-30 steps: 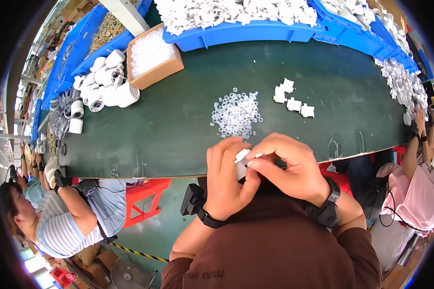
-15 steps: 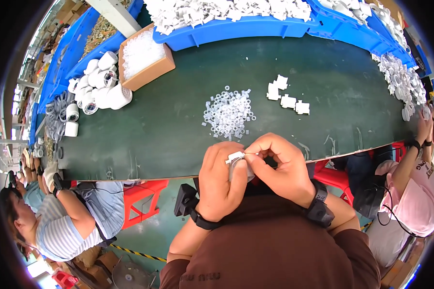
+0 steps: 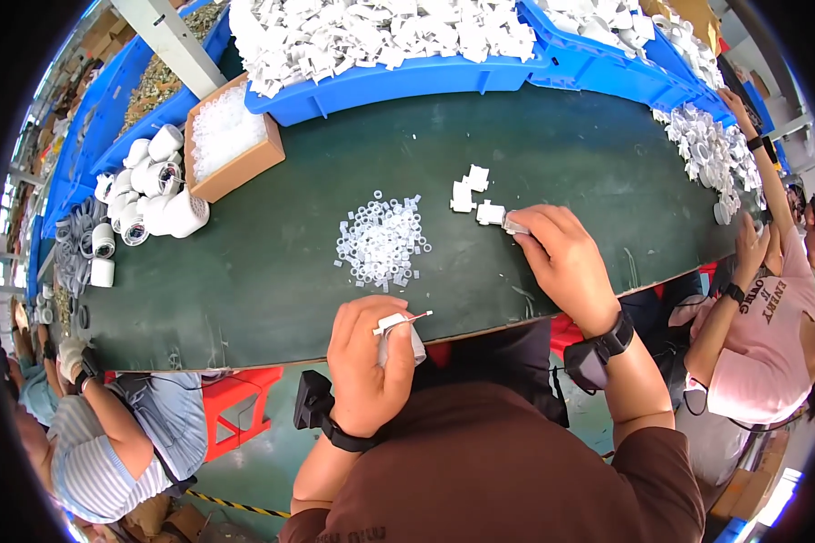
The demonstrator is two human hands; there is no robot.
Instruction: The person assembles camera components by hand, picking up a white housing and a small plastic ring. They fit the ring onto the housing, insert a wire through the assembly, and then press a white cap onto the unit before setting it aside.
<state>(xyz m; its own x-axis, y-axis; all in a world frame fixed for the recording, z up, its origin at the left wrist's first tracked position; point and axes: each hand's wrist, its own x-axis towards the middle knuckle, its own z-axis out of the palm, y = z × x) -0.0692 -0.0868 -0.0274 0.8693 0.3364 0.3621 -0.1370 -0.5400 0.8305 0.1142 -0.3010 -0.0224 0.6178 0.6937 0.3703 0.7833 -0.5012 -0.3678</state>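
Note:
My left hand (image 3: 369,366) is closed around a whitish housing (image 3: 417,346), mostly hidden by the palm. A small white plastic part (image 3: 391,322) with a thin reddish wire (image 3: 419,316) shows at its thumb and fingertips. Farther forward and right, my right hand (image 3: 566,264) reaches over the table, its thumb and fingers pinched on a white plastic piece (image 3: 515,223). Touching or close to that piece is another blocky white piece (image 3: 491,213). Two more white pieces (image 3: 463,195) lie together just beyond it.
A heap of small translucent rings (image 3: 380,240) lies on the green table (image 3: 308,299). Behind stand a blue bin (image 3: 398,77) of white parts and a cardboard box (image 3: 244,167). White cylindrical housings (image 3: 177,213) are piled left. Co-workers sit at both sides.
My hands have parted. The right one went forward and right to the white pieces and took hold of one. My left hand keeps its hold near the table edge. The whole view has shifted.

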